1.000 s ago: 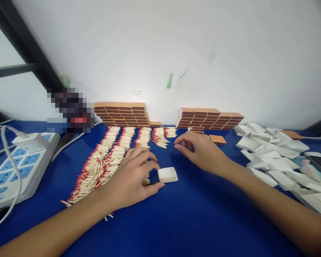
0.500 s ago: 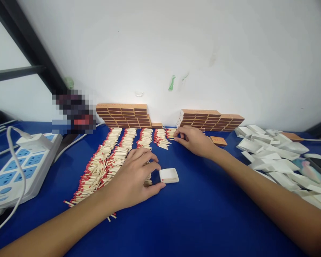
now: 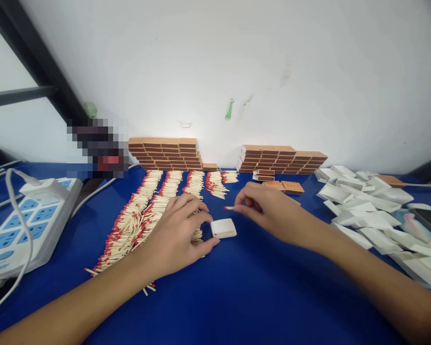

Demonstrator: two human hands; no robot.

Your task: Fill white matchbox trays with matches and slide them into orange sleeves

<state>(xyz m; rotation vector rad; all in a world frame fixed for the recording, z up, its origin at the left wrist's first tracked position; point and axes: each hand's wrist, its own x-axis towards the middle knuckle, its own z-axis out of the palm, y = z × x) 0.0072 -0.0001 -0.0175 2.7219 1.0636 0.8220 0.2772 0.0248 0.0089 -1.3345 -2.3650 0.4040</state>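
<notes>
A small white matchbox tray (image 3: pixel 224 227) lies on the blue tabletop, a match visible along its near side. My left hand (image 3: pixel 181 232) grips the tray's left end, thumb at the near corner and index finger at the far one. Just beyond the tray and to its right, my right hand (image 3: pixel 267 208) pinches a match (image 3: pixel 229 208) between thumb and fingertips, red head pointing left. Rows of red-headed matches (image 3: pixel 129 223) spread beside and partly behind my left hand. A smaller bunch of matches (image 3: pixel 230 177) lies farther back.
Stacked matchboxes (image 3: pixel 165 153) stand against the wall at left, with another stack (image 3: pixel 280 159) at right. Loose matchboxes (image 3: pixel 292 187) lie before the right stack. White empty trays (image 3: pixel 362 206) are heaped at right. A power strip (image 3: pixel 32 225) with a white cable occupies the left.
My right hand has come back from the small far bunch toward the tray, now with a match in its fingertips. My left hand stays at the tray.
</notes>
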